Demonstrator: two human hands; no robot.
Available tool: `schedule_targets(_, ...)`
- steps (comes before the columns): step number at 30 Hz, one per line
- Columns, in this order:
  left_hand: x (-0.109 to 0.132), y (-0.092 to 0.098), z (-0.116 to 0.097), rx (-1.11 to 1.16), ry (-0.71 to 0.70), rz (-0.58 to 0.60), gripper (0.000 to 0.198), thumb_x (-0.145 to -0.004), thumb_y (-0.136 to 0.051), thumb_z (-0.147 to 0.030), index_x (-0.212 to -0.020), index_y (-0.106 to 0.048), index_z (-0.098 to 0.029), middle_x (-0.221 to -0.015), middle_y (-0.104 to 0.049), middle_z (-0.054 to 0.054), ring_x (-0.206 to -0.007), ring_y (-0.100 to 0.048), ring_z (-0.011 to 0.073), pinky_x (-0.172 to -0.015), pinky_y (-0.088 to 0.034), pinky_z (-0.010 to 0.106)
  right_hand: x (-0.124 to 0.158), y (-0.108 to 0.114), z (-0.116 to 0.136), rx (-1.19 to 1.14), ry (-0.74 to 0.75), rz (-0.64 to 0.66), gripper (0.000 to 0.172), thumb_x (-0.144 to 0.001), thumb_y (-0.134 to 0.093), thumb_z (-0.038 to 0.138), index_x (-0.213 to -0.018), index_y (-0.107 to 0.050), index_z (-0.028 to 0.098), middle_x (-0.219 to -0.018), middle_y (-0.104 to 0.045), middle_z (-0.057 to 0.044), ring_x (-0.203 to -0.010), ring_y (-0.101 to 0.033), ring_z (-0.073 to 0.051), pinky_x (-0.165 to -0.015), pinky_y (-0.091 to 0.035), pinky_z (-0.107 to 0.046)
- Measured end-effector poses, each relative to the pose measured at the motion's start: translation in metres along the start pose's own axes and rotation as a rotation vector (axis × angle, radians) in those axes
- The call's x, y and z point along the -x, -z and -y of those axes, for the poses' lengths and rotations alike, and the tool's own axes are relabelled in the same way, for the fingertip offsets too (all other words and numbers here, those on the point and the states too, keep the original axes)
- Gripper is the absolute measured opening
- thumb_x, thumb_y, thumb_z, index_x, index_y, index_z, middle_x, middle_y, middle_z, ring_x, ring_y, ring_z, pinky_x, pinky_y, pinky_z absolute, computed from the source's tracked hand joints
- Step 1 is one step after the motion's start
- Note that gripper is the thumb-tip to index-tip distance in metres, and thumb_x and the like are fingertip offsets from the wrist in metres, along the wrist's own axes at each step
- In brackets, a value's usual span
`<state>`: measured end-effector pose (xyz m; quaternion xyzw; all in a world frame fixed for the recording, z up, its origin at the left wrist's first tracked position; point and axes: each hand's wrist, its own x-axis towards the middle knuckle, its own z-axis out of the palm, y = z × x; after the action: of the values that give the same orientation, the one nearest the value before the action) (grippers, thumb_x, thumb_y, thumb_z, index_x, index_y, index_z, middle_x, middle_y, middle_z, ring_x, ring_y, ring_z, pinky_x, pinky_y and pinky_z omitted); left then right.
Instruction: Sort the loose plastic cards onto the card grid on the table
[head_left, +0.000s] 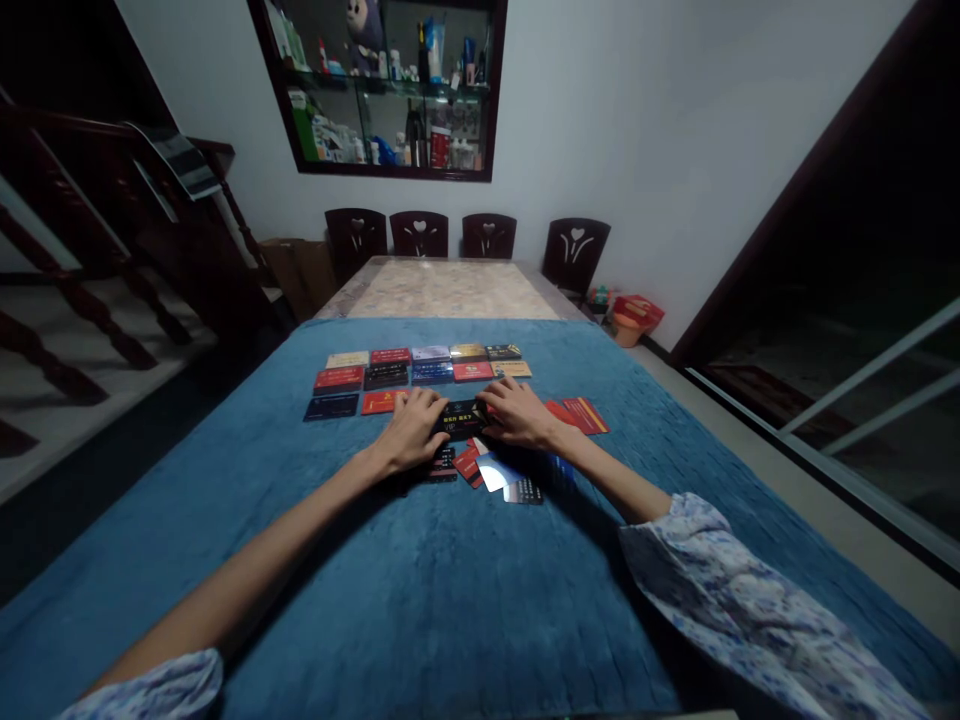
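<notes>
A black VIP card [459, 420] with yellow lettering lies between my two hands over the blue cloth. My left hand [411, 430] has its fingers and thumb closed on the card's left end. On the right end, the fingers of my right hand [517, 412] are bent around it, partly hiding a red patch beneath. Just left of my left hand is an orange-red card [381, 402], and a dark navy card [330, 406] lies beyond it. Nearer to me is a loose heap with a shiny pale card [496, 471], a red card [468, 465] and black cards [442, 465].
Two rows of colourful cards [431, 372] lie beyond my hands. More red cards [585, 414] are at the right. The blue cloth [420, 590] covers the near table; its bare patterned far end [450, 287] meets several dark chairs [418, 235] by the wall.
</notes>
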<state>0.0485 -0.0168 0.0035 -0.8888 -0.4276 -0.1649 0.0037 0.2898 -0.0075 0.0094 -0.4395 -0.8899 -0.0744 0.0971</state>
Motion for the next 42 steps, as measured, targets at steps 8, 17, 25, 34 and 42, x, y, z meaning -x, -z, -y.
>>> schedule_targets(8,-0.033,0.001,-0.006,-0.092,0.017,0.056,0.044,-0.084,-0.064,-0.027,-0.127,-0.057,-0.018,-0.125,-0.058,0.014,-0.117,-0.047,0.0325,-0.095,-0.038,0.051,-0.007,0.006,-0.027,0.005,-0.009,0.05,0.056,-0.083,-0.07,0.038,-0.134,-0.058,0.017,-0.129,-0.058,-0.017,-0.119,-0.044,-0.032,-0.091,-0.044,-0.043)
schedule_targets(17,-0.075,0.004,-0.016,-0.138,0.042,0.106,0.039,-0.085,-0.061,-0.027,-0.123,-0.059,-0.018,-0.128,-0.057,0.016,-0.121,-0.046,0.0329,-0.096,-0.038,0.05,-0.014,0.014,-0.058,0.043,-0.078,0.117,0.058,-0.084,-0.068,0.033,-0.138,-0.053,0.017,-0.135,-0.053,-0.016,-0.12,-0.042,-0.031,-0.086,-0.045,-0.039)
schedule_targets(25,-0.115,-0.003,-0.019,-0.142,0.052,0.104,0.035,-0.086,-0.059,-0.025,-0.12,-0.06,-0.018,-0.133,-0.056,0.016,-0.125,-0.043,0.0335,-0.098,-0.038,0.051,-0.027,0.015,-0.087,0.105,-0.154,0.156,0.052,-0.087,-0.065,0.03,-0.137,-0.053,0.019,-0.136,-0.052,-0.016,-0.119,-0.043,-0.031,-0.088,-0.045,-0.039)
schedule_targets(34,-0.158,-0.011,-0.013,-0.172,0.073,0.113,0.033,-0.085,-0.058,-0.025,-0.117,-0.062,-0.016,-0.13,-0.056,0.017,-0.124,-0.045,0.0337,-0.096,-0.04,0.051,-0.049,0.021,-0.113,0.147,-0.233,0.202,0.055,-0.09,-0.06,0.034,-0.142,-0.05,0.021,-0.138,-0.051,-0.018,-0.121,-0.042,-0.033,-0.084,-0.047,-0.039)
schedule_targets(42,-0.189,-0.021,-0.005,-0.181,0.092,0.11,0.028,-0.085,-0.055,-0.028,-0.109,-0.065,-0.017,-0.126,-0.058,0.016,-0.124,-0.044,0.0341,-0.098,-0.04,0.053,-0.069,0.017,-0.133,0.165,-0.312,0.259,0.052,-0.09,-0.057,0.03,-0.141,-0.051,0.022,-0.135,-0.055,-0.017,-0.123,-0.044,-0.034,-0.086,-0.047,-0.041)
